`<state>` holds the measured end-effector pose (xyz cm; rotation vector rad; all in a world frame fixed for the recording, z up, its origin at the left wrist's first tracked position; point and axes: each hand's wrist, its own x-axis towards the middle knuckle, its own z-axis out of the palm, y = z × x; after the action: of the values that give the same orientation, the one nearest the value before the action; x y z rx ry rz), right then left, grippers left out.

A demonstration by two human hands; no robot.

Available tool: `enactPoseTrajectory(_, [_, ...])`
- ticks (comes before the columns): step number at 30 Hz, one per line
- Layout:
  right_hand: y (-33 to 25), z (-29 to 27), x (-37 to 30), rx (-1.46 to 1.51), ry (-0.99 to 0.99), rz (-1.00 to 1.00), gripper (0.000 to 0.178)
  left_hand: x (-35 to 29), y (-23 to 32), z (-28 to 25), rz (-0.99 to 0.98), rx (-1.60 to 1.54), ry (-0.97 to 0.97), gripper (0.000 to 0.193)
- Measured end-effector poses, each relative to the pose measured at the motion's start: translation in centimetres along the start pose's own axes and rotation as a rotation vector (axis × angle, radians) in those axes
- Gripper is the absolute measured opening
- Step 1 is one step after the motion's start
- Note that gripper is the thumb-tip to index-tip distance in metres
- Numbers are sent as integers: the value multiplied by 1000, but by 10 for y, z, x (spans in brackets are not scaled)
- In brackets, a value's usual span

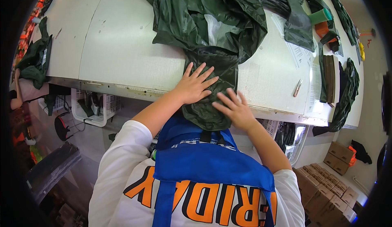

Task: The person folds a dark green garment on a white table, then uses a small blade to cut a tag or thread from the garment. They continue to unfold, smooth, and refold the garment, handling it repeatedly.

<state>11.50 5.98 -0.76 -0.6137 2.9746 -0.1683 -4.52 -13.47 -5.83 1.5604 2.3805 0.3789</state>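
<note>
A dark green, shiny garment that looks like a rain jacket lies spread on the white table, with a pale mesh lining showing in its opening. A narrower flap of it, perhaps the hood, reaches toward me and hangs over the table's front edge. My left hand lies flat on this flap, fingers spread. At its right side, my right hand has its fingers stretched out and slightly blurred, at the flap's edge. Whether it touches the cloth, I cannot tell. Neither hand grips anything.
The white table has a metal front edge. To the right are a small cutter-like tool, paper sheets, a green cone and more dark garments. White baskets stand below; cardboard boxes lower right. Another person's arm shows far left.
</note>
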Motion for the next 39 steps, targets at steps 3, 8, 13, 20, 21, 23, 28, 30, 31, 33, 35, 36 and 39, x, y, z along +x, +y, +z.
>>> enactPoseTrajectory(3, [7,12,24,550,138,217,26,-8,-1,-2,11,-95,-72,50])
enactPoseTrajectory(8, [5,18,57,764,152,946,34,-20,-20,-54,-368,-1286,220,37])
enactPoseTrajectory(13, [12,13,66,556,-113,843,40,-21,50,-46,87,-278,248,28])
enactPoseTrajectory(20, [62,-31,124,167,508,647,46,-22,45,-6,102,-183,139,51])
enactPoseTrajectory(21, [76,-20,133,69,403,711,44,-21,44,-6,102,-177,139,51])
enactPoseTrajectory(23, [110,6,131,191,394,706,39,-22,44,-6,101,-170,134,51])
enactPoseTrajectory(28, [139,-15,38,1045,696,1285,29,-21,39,0,111,-150,119,36])
enactPoseTrajectory(30, [147,60,-24,876,423,1481,28,-18,39,-4,131,-150,93,31])
enactPoseTrajectory(31, [131,60,-32,709,503,1401,31,-17,38,-7,114,-152,68,29])
enactPoseTrajectory(33, [94,33,-24,449,694,1263,40,-13,37,-9,76,-193,21,25])
enactPoseTrajectory(35, [47,0,-9,405,771,1050,44,-3,28,-11,50,-270,-24,21])
enactPoseTrajectory(36, [26,-10,0,384,678,794,43,6,25,-15,-22,-299,-109,19])
enactPoseTrajectory(39, [-21,-17,26,309,406,201,38,18,14,-17,-164,-499,-228,19])
